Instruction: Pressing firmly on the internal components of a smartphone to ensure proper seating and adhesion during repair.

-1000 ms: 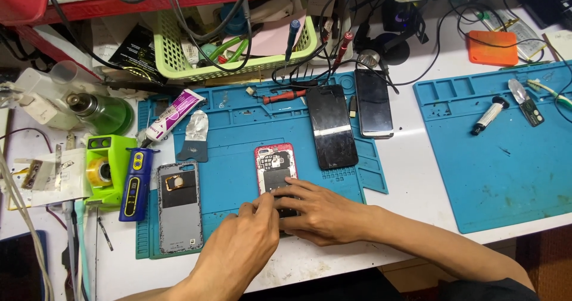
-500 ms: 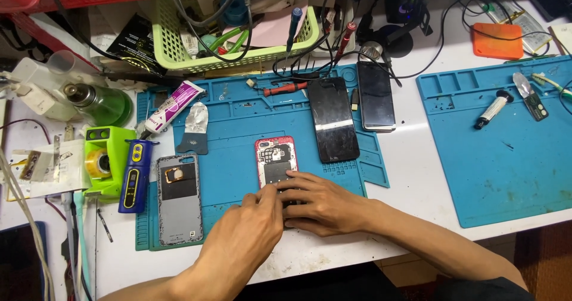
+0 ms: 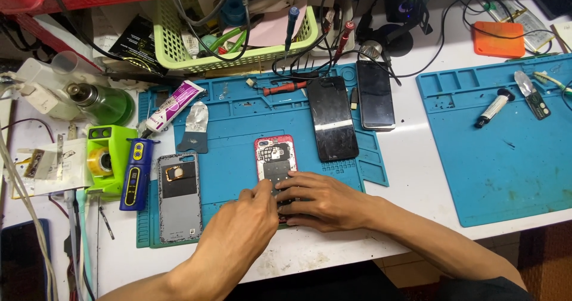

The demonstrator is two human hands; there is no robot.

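Blue mat: phone under hands.

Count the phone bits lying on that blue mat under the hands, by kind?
Opened red-framed phone, under the left hand and the right hand: 1
Grey phone back cover with a round ring: 1
Black glass phone screens or handsets lying flat: 2
Total: 4

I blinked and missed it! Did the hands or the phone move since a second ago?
Hardly. The left hand and right hand stay pressed on the opened red-framed phone; only fingers shift slightly. The grey phone back cover stays beside it.
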